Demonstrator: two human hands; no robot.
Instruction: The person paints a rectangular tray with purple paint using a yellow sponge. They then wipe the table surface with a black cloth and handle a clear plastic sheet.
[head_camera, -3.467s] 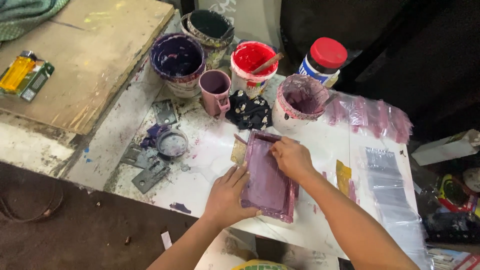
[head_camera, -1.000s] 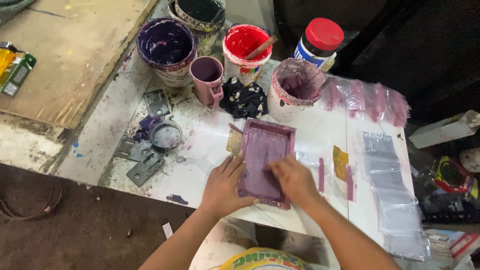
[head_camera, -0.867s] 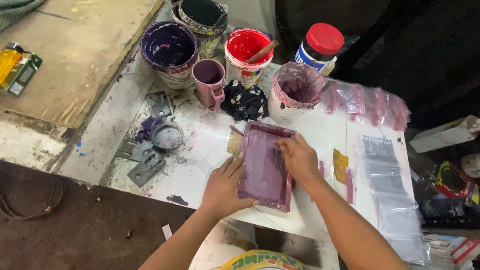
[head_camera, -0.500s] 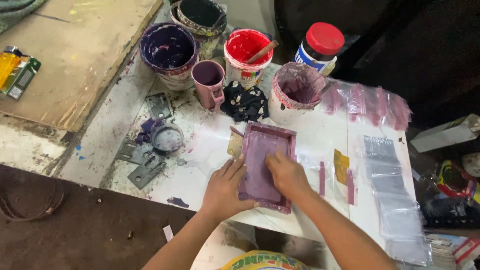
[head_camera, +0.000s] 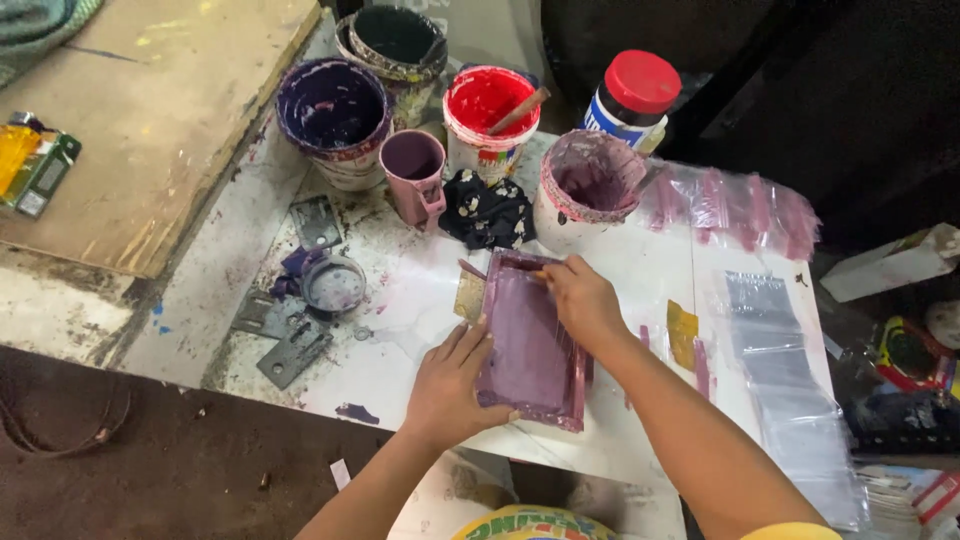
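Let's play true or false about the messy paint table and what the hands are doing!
1. The left hand rests on the left edge of the purple frame. True.
2. The right hand is dipping into the red paint bucket. False: it is on the frame's upper part.
3. A stick stands in the red paint bucket. True.
4. The jar has a green lid. False: the lid is red.
5. The pink mug lies on its side. False: it stands upright.

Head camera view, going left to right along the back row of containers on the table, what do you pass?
Purple-stained bucket → purple mug → red paint tub with a stick → pink-smeared white tub → red-lidded jar.
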